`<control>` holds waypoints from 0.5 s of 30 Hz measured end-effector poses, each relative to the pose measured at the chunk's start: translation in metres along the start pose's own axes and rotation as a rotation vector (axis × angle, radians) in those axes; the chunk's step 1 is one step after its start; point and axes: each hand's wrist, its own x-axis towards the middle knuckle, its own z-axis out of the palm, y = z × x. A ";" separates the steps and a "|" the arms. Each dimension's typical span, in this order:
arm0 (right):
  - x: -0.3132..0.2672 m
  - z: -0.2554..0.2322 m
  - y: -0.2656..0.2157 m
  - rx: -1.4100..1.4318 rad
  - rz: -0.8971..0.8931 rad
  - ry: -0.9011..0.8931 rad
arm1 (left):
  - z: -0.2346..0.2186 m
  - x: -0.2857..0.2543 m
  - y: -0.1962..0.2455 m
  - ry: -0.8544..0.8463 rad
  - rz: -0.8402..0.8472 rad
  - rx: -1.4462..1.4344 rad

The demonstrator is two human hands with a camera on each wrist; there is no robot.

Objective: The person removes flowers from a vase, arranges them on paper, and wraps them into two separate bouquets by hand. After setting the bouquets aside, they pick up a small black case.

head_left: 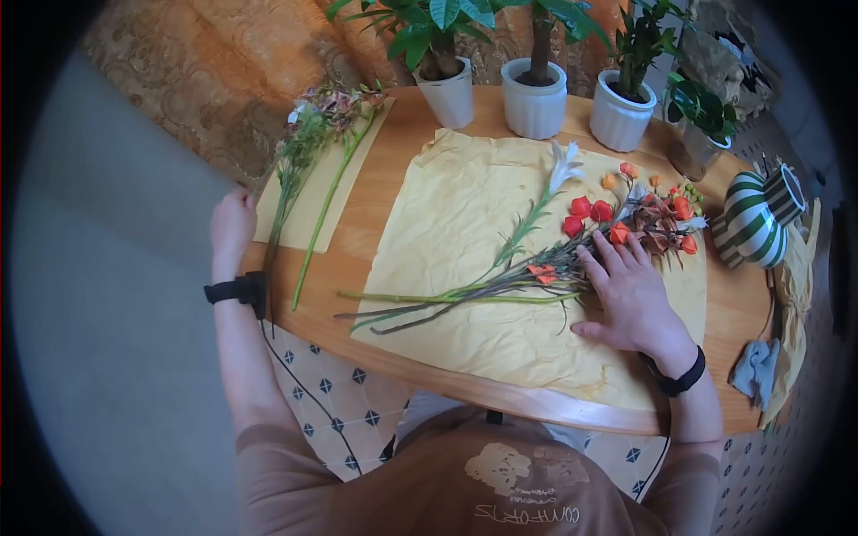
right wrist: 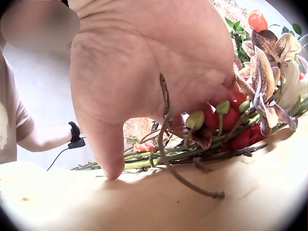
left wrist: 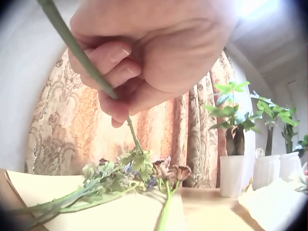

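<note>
My left hand (head_left: pixel 234 225) is raised at the table's left edge. Its curled fingers (left wrist: pixel 108 65) pinch a green stem (left wrist: pixel 79 53) that runs down toward a leafy sprig (left wrist: pixel 139 163). Beside it, purplish flowers with green stems (head_left: pixel 329 196) lie on a smaller yellow sheet (head_left: pixel 317 219). My right hand (head_left: pixel 630 290) is spread over a bunch of red, orange and brown flowers (head_left: pixel 661 223), fingers across its stems and blooms, with the thumb (right wrist: pixel 111 163) down on the crumpled yellow paper (head_left: pixel 447 205). A white flower (head_left: pixel 563 168) lies at the bunch's left side.
Several white-potted plants (head_left: pixel 534 98) line the table's (head_left: pixel 375 188) back edge. A green-and-white striped vase (head_left: pixel 752 219) is at the right, with a grey cloth (head_left: pixel 756 371) and folded yellow paper (head_left: pixel 795 313) nearer the front. Cables hang from both wrist straps.
</note>
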 end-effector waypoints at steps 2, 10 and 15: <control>0.000 0.001 0.000 0.004 0.001 -0.004 | -0.015 0.000 -0.002 0.077 -0.013 -0.023; -0.001 0.003 0.002 0.000 -0.015 0.017 | -0.002 0.017 -0.054 0.003 -0.091 -0.650; -0.001 0.004 0.002 -0.008 -0.017 0.031 | -0.044 -0.007 -0.029 0.016 -0.278 -1.066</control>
